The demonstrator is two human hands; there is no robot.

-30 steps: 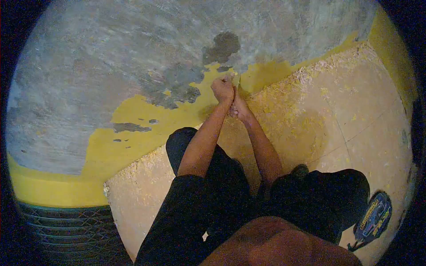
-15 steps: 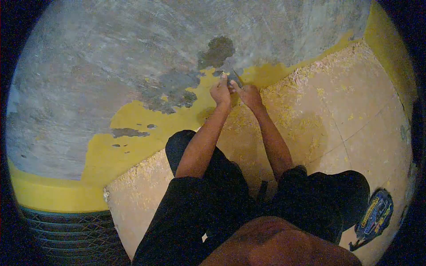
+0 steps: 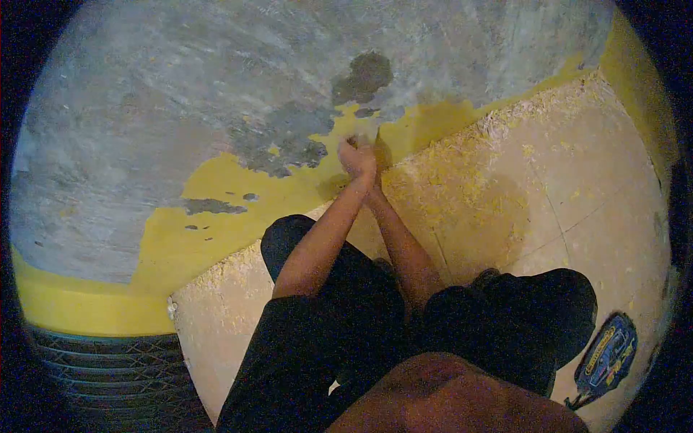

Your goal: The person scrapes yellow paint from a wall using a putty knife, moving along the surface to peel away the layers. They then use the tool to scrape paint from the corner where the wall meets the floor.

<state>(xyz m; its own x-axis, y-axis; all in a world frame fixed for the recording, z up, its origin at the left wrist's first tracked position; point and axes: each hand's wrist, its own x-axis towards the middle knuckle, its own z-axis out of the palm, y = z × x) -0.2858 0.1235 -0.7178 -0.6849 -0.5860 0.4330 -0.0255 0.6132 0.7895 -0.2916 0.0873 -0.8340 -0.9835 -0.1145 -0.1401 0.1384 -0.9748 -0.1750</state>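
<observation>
Yellow paint covers the lower wall, and grey bare wall shows above it with darker patches. My left hand is up at the yellow strip, blurred, its fingers curled, and what it holds cannot be made out. Close behind it and to the right is my right hand, largely hidden by the left. A thin dark tool sticks up past the right hand toward the wall; its grip is hidden.
Peeled paint flakes lie over the beige floor along the wall's foot. A dark blue printed pouch is at the lower right. Dark ridged steps or slats are at the lower left. My bent knees frame the floor.
My right hand has moved left, behind my left hand, and the forearms are now close together near the wrists. My left hand has dropped slightly. The view has shifted a little.
</observation>
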